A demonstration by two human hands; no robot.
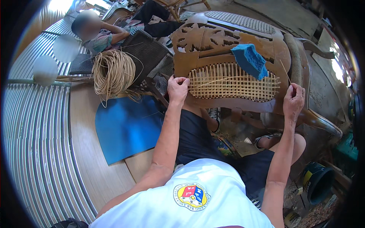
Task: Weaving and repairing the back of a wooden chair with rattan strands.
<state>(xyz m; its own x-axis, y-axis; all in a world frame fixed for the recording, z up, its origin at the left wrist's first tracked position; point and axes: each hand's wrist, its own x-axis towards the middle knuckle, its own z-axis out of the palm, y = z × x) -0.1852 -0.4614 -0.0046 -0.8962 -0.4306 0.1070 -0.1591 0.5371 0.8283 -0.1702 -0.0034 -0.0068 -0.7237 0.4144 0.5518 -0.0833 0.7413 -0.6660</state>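
Observation:
A carved brown wooden chair frame [228, 45] lies in front of me, with a half-woven cane panel [232, 85] in its opening. My left hand [178, 90] is closed in a pinch at the panel's left end; what its fingertips hold is too small to make out. Beyond the panel's right end, my right hand [294, 100] pinches a thin cane strand [284, 70] that sticks up from the fingers. Another loose strand [216, 81] runs slantwise over the weave. A blue crumpled cloth or sponge [249, 60] rests on the frame above the panel's right half.
Left of the frame sits a big coil of cane [113, 72]. A blue board [127, 127] lies on the wooden bench [85, 125], beside a corrugated metal wall [42, 152]. A person [106, 38] is at the far left. A dark bucket [317, 182] stands at lower right.

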